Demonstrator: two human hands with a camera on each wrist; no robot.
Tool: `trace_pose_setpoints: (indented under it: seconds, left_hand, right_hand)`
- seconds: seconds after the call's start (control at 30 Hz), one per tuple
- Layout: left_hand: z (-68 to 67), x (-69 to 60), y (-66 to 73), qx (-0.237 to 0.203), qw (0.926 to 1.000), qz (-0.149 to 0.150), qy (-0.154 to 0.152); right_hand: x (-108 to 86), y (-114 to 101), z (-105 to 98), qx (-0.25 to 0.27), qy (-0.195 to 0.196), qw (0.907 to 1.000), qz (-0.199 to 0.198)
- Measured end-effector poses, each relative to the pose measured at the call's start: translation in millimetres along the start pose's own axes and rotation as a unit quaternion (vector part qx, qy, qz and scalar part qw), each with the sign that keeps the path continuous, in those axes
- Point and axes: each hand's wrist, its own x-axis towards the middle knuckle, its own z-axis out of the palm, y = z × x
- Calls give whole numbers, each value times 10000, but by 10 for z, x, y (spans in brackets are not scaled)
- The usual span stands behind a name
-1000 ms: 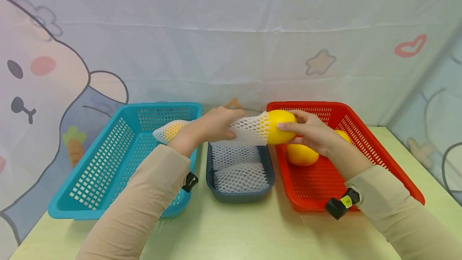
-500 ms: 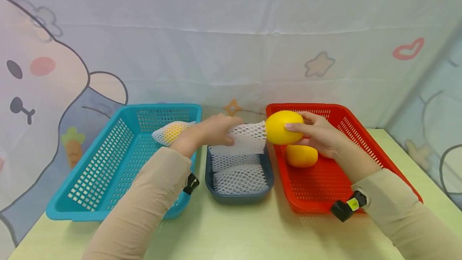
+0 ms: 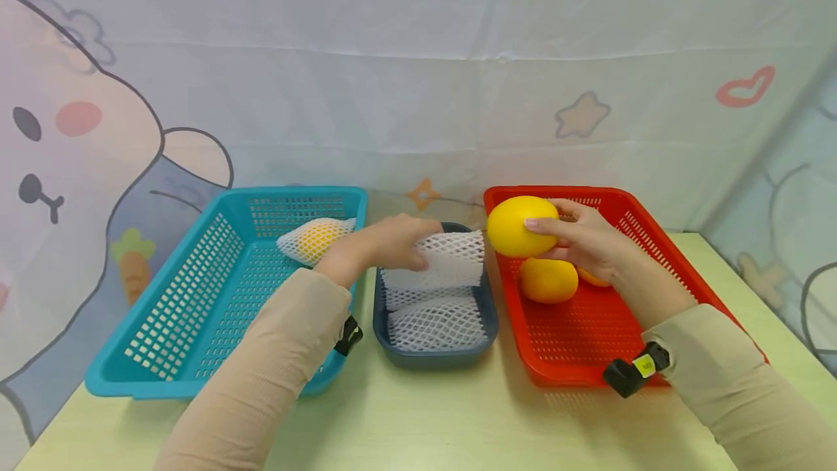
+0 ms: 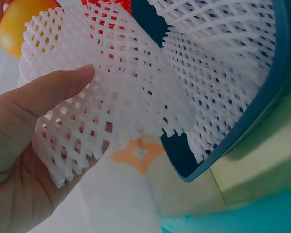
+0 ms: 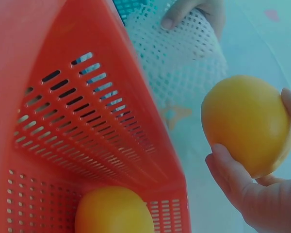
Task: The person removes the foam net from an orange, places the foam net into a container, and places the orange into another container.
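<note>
Between the thumb and fingers of my left hand is a white foam net sleeve, its free end pointing right over the grey-blue tray. The left wrist view shows the thumb pressed on the mesh. My right hand holds a smooth yellow mango by its right side, above the left part of the red basket. In the right wrist view, a gap separates this mango from the sleeve. Another mango lies in the red basket, and one more is mostly hidden behind my right hand.
The grey-blue tray holds more foam net sleeves. At left stands a turquoise basket with a net-wrapped mango, partly hidden by my left hand. The red basket stands at right. A printed cloth hangs behind.
A second ago the mango's left end was inside the sleeve's opening. My right hand has drawn it out to the right; the sleeve's free end has sagged while my left hand stays almost still.
</note>
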Motion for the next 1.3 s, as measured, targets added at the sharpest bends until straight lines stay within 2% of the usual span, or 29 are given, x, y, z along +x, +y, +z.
trace_pose_setpoints:
  seconds: [0.2,0.5,0.93,1.3]
  left_hand:
    - [22,4,-16,-37,9999,65,-115]
    - [25,26,-26,-136,9994,-151,-282]
    - [41,49,-46,-346,9981,-447,-245]
    - [47,54,-76,-291,9983,-494,-119]
  right_hand:
    - [-20,28,-88,150,36,9999,1]
    - [13,61,-160,145,260,9994,160]
    - [33,118,-344,447,580,9964,433]
    - [52,166,-494,571,696,9934,718]
